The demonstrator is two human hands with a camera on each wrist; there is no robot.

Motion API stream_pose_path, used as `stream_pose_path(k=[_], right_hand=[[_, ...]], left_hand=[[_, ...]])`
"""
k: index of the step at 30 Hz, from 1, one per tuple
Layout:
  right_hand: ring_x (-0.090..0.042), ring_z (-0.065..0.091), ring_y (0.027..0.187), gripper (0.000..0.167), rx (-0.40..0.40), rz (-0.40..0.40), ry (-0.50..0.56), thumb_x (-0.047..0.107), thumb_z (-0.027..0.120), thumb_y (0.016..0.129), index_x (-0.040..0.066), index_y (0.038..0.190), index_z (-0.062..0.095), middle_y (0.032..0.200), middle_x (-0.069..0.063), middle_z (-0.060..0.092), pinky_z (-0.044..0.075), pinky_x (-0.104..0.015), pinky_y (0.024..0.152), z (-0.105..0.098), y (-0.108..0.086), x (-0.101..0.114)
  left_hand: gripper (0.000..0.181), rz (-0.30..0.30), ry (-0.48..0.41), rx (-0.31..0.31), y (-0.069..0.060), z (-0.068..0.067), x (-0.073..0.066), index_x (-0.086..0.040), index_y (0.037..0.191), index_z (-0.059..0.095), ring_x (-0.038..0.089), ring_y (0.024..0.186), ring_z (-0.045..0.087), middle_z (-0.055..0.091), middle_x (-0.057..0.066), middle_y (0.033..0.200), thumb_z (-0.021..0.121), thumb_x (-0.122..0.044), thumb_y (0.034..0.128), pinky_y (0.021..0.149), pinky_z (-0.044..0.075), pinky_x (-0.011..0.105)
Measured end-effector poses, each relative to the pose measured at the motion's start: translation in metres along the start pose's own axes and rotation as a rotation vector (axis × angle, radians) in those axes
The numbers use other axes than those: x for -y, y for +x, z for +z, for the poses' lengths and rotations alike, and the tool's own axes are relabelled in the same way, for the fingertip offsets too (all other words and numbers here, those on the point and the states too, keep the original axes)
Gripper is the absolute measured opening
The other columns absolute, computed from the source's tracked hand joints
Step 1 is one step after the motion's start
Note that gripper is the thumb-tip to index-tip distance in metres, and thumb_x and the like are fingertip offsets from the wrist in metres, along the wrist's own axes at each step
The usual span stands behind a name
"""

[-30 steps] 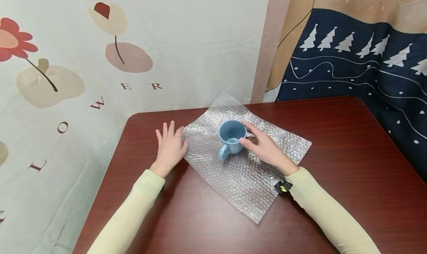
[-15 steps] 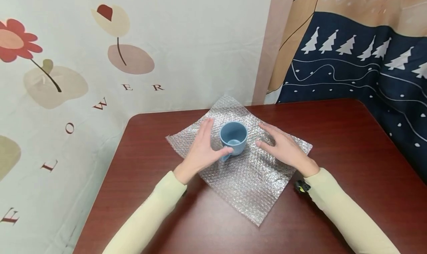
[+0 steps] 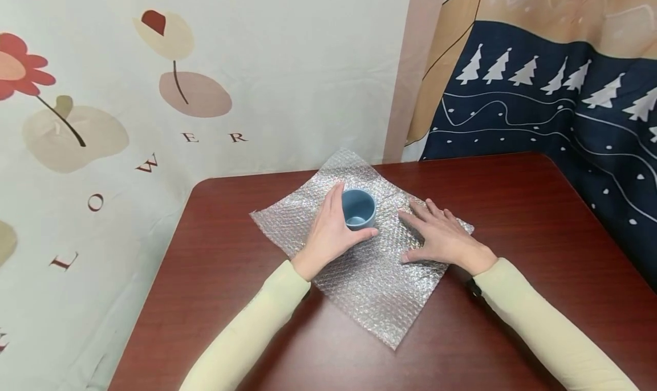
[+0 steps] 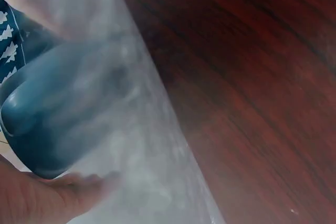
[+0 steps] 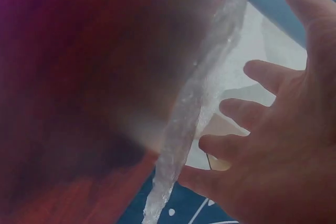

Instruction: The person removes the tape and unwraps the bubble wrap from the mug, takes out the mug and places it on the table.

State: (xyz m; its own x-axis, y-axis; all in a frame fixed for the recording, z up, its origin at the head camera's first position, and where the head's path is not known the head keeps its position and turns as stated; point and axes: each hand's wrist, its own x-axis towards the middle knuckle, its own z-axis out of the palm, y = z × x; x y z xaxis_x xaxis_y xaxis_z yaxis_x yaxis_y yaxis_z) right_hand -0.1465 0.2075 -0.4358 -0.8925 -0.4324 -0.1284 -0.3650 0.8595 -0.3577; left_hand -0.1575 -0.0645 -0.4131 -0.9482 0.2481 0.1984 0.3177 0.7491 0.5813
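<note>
A blue mug (image 3: 362, 207) stands upright on a sheet of silvery bubble wrap (image 3: 377, 300) laid cornerwise on the table. My left hand (image 3: 331, 228) holds the mug from the left, with the thumb across its front and the fingers along its far left side; this hides the handle. The left wrist view has the mug (image 4: 47, 114) between fingers and thumb. To the right of the mug, my right hand (image 3: 443, 237) lies with spread fingers over the wrap's right corner, apart from the mug. Seen from the right wrist, those fingers (image 5: 247, 111) are spread beside the wrap's edge (image 5: 184, 114).
The dark red wooden table (image 3: 205, 300) extends around the wrap on both sides and in front. A pale cloth (image 3: 308, 77) with printed flowers hangs at its back edge. Navy cloth (image 3: 513, 111) with white trees hangs at the right. The wrap's far corner reaches the pale cloth.
My right hand has let go of the mug and moved right onto the wrap. My left hand has come from the wrap's left corner to the mug and taken hold of it.
</note>
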Motion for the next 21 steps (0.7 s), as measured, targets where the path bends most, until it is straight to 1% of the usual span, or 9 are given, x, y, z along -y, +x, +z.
stream_pose_path(k=[3,7,11,15,18,21], right_hand=[[-0.055,0.008,0.153,0.104,0.041,0.010,0.014,0.063,0.081,0.078,0.017,0.161,0.039,0.169,-0.023,0.021,0.013,-0.078,0.113,0.004,0.000,-0.002],[-0.056,0.013,0.152,0.103,0.080,0.030,0.015,0.060,0.082,0.078,0.017,0.161,0.040,0.167,-0.024,0.024,0.017,-0.078,0.112,0.005,0.000,-0.004],[-0.056,0.015,0.151,0.103,0.108,0.043,0.009,0.059,0.083,0.078,0.017,0.161,0.039,0.167,-0.025,0.024,0.021,-0.079,0.110,0.002,0.001,-0.004],[-0.056,0.014,0.151,0.104,0.119,0.041,0.002,0.060,0.082,0.078,0.017,0.162,0.037,0.168,-0.024,0.022,0.021,-0.079,0.110,-0.001,0.005,-0.004],[-0.056,0.014,0.151,0.104,0.115,0.036,0.002,0.060,0.082,0.078,0.017,0.162,0.038,0.168,-0.024,0.023,0.021,-0.079,0.110,0.000,0.005,-0.004],[-0.057,0.015,0.150,0.103,0.118,0.036,0.009,0.060,0.082,0.078,0.016,0.162,0.039,0.167,-0.025,0.024,0.022,-0.080,0.110,0.004,0.001,-0.004]], left_hand=[[0.122,-0.017,-0.018,-0.005,0.000,0.003,0.001,-0.002,0.162,0.024,0.035,0.141,0.044,0.039,0.019,0.157,0.090,-0.055,0.0741,0.113,0.040,0.055],[0.116,-0.040,-0.040,0.009,0.001,0.005,0.001,-0.001,0.161,0.025,0.036,0.133,0.051,0.044,0.021,0.152,0.089,-0.051,0.0771,0.108,0.043,0.058],[0.109,-0.041,-0.045,0.007,0.003,0.004,0.000,0.001,0.158,0.030,0.036,0.128,0.055,0.049,0.021,0.146,0.087,-0.047,0.0788,0.104,0.046,0.057],[0.106,-0.058,-0.058,-0.016,0.003,0.002,0.001,0.000,0.156,0.035,0.035,0.123,0.057,0.052,0.019,0.143,0.088,-0.046,0.0768,0.100,0.050,0.054],[0.106,-0.077,-0.072,-0.036,0.001,-0.001,0.003,-0.002,0.155,0.037,0.036,0.122,0.058,0.053,0.017,0.143,0.090,-0.046,0.0747,0.098,0.051,0.054],[0.105,-0.086,-0.080,-0.042,-0.005,-0.006,0.004,-0.004,0.155,0.039,0.036,0.123,0.058,0.053,0.016,0.143,0.091,-0.046,0.0738,0.098,0.051,0.054]])
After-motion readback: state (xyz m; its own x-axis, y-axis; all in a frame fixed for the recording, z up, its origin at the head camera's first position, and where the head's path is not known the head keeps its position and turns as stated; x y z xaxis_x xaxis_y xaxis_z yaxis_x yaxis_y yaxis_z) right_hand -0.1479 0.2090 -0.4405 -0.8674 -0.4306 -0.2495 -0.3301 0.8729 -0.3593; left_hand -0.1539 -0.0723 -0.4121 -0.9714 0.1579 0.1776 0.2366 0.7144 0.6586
